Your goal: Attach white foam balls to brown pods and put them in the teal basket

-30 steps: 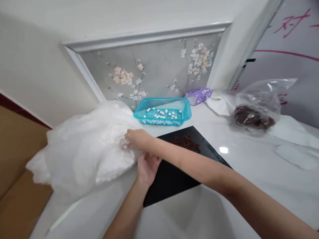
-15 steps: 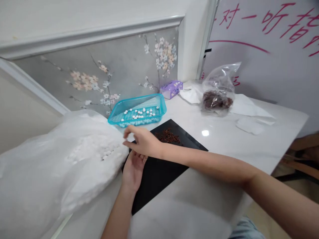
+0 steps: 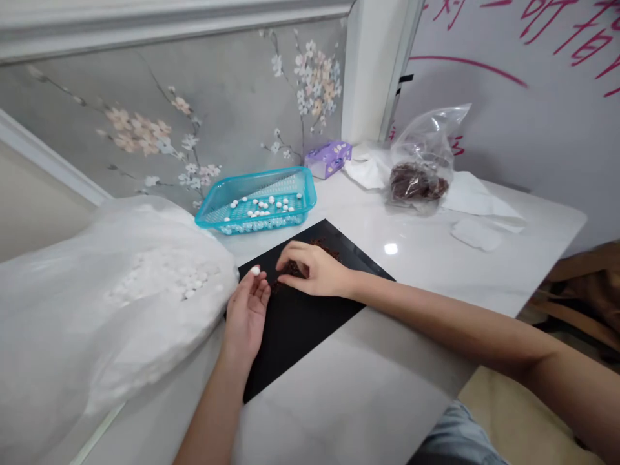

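My left hand (image 3: 246, 316) is palm up over the left edge of a black mat (image 3: 285, 336). A small white ball (image 3: 255, 271) is pinched at its fingertips. To the right, my right hand (image 3: 314, 270) hovers low over the mat beside the brown shreds (image 3: 325, 245), which it partly hides. Its thumb and forefinger are apart, and nothing shows between them. Behind the mat is a turquoise plastic basket (image 3: 208, 223) with several white balls lying in it.
A large translucent bag (image 3: 62, 323) of white balls bulges along the left side. At the back are a purple tissue pack (image 3: 328, 160), a clear bag of brown material (image 3: 419, 181) and white paper (image 3: 477, 234). The table's right edge drops toward wooden furniture (image 3: 584, 303).
My right hand has moved from above the left hand to the right, over the brown shreds. The white ball at my left fingertips has come into view. The camera view has shifted slightly.
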The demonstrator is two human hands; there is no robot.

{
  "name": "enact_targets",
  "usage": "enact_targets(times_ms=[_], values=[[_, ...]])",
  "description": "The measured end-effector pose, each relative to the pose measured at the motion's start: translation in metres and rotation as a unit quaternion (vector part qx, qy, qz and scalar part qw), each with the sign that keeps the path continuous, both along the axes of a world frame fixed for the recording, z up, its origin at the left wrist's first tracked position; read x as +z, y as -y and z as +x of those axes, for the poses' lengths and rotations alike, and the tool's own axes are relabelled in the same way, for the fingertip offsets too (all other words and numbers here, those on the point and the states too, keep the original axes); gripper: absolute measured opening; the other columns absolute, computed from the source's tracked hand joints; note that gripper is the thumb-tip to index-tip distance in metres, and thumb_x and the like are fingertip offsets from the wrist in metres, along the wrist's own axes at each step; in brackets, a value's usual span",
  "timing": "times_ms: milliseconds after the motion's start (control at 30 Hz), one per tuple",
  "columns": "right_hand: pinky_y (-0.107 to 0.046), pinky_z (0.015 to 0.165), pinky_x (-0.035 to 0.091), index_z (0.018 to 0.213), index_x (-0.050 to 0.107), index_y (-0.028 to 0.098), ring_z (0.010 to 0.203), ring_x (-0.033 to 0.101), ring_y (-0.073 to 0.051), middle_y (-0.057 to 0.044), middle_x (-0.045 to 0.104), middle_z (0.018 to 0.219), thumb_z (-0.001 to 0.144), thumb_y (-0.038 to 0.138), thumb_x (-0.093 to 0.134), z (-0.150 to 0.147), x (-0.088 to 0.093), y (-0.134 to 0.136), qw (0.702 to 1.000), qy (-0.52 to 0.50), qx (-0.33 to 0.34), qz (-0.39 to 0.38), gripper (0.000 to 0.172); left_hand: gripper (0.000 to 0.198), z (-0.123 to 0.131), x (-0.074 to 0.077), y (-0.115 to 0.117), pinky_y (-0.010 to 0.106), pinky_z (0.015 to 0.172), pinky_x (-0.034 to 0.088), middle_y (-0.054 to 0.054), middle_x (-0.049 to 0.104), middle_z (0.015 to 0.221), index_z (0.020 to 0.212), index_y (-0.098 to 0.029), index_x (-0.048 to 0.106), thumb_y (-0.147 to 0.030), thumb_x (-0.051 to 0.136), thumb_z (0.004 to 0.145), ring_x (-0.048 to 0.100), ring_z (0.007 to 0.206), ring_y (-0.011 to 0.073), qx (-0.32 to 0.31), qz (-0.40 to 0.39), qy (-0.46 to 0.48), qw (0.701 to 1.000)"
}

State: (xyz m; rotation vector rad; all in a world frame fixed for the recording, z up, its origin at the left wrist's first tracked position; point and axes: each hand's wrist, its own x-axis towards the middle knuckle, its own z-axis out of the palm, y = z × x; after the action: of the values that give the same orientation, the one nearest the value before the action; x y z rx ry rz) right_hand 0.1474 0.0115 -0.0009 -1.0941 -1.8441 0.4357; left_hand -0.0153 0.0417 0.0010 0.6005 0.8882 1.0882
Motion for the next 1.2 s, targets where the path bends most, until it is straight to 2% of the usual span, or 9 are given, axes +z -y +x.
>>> enact_targets(times_ms=[167,300,433,533,600,700,833,933,1200], values=[[-0.022,0.064,0.041,0.084,0.063,0.015,0.074,0.055,-0.012,-0.004,0.058,0.089,0.079,0.023,0.058,-0.001,-0.011,0.004,0.989,0.138,0.0,-0.059,0.011,0.017,0.0,0.004,-0.002,0.015,0.06,0.053,0.001,0.069,0.068,0.081,-0.011,0.066,-0.007,0.049,0.084,0.062,0.058,0.0056,0.015,-0.03,0.031,0.999],[-0.022,0.062,0.041,0.09,0.065,0.016,0.075,0.057,-0.012,-0.005,0.059,0.092,0.085,0.019,0.049,-0.007,-0.014,0.002,0.983,0.167,-0.01,-0.071,0.018,0.015,0.001,0.004,-0.001,0.016,0.06,0.053,0.002,0.069,0.068,0.081,-0.011,0.066,-0.008,0.051,0.083,0.063,0.059,0.006,0.008,-0.024,0.014,1.0],[-0.019,0.06,0.042,0.087,0.065,0.013,0.068,0.055,-0.009,-0.004,0.06,0.085,0.079,0.011,0.051,-0.006,-0.015,0.001,0.998,0.042,-0.004,-0.054,0.016,0.014,0.002,0.002,-0.001,0.015,0.061,0.053,0.001,0.069,0.068,0.08,-0.012,0.067,-0.01,0.053,0.081,0.063,0.06,0.0058,0.005,-0.025,0.012,1.0],[-0.017,0.048,0.038,0.079,0.063,0.011,0.05,0.046,-0.004,-0.002,0.06,0.075,0.074,0.008,0.055,-0.004,-0.014,0.001,0.991,-0.092,-0.003,-0.1,0.011,0.01,0.002,0.0,0.0,0.015,0.062,0.053,0.002,0.069,0.07,0.08,-0.012,0.068,-0.012,0.058,0.078,0.063,0.062,0.0062,-0.004,-0.008,-0.011,1.0],[-0.017,0.042,0.034,0.079,0.062,0.011,0.042,0.042,-0.003,0.001,0.059,0.067,0.075,0.012,0.056,-0.005,-0.012,0.001,0.972,-0.164,0.01,-0.167,0.008,0.009,0.002,-0.001,0.0,0.014,0.063,0.053,0.002,0.07,0.071,0.081,-0.013,0.069,-0.015,0.063,0.075,0.063,0.063,0.0061,-0.017,0.01,-0.029,0.999],[-0.017,0.035,0.032,0.084,0.061,0.011,0.035,0.043,-0.003,0.004,0.056,0.057,0.078,0.02,0.057,-0.005,-0.009,0.001,0.925,-0.286,0.042,-0.247,0.012,0.014,0.004,-0.004,0.003,0.013,0.065,0.051,0.001,0.07,0.074,0.082,-0.014,0.07,-0.02,0.07,0.069,0.063,0.067,0.0056,-0.045,0.047,-0.051,0.997],[-0.015,0.033,0.032,0.083,0.062,0.012,0.032,0.041,-0.002,0.006,0.056,0.052,0.073,0.025,0.065,-0.006,-0.005,0.0,0.86,-0.426,0.092,-0.266,0.016,0.017,0.005,-0.005,0.006,0.014,0.068,0.051,0.001,0.071,0.078,0.084,-0.015,0.071,-0.021,0.072,0.068,0.064,0.068,0.0056,-0.081,0.083,-0.083,0.99],[-0.014,0.031,0.031,0.082,0.063,0.012,0.031,0.038,-0.001,0.007,0.056,0.051,0.072,0.025,0.067,-0.005,-0.004,0.0,0.837,-0.464,0.11,-0.27,0.017,0.017,0.006,-0.004,0.007,0.014,0.068,0.05,0.001,0.072,0.081,0.084,-0.016,0.071,-0.022,0.072,0.069,0.064,0.067,0.0056,-0.086,0.087,-0.092,0.988],[-0.014,0.029,0.032,0.08,0.06,0.012,0.032,0.034,-0.001,0.008,0.051,0.048,0.071,0.026,0.068,-0.004,-0.002,0.001,0.821,-0.463,0.125,-0.31,0.018,0.018,0.007,-0.003,0.007,0.014,0.066,0.049,-0.001,0.071,0.078,0.083,-0.016,0.071,-0.023,0.073,0.066,0.062,0.064,0.0044,-0.078,0.086,-0.102,0.988]])
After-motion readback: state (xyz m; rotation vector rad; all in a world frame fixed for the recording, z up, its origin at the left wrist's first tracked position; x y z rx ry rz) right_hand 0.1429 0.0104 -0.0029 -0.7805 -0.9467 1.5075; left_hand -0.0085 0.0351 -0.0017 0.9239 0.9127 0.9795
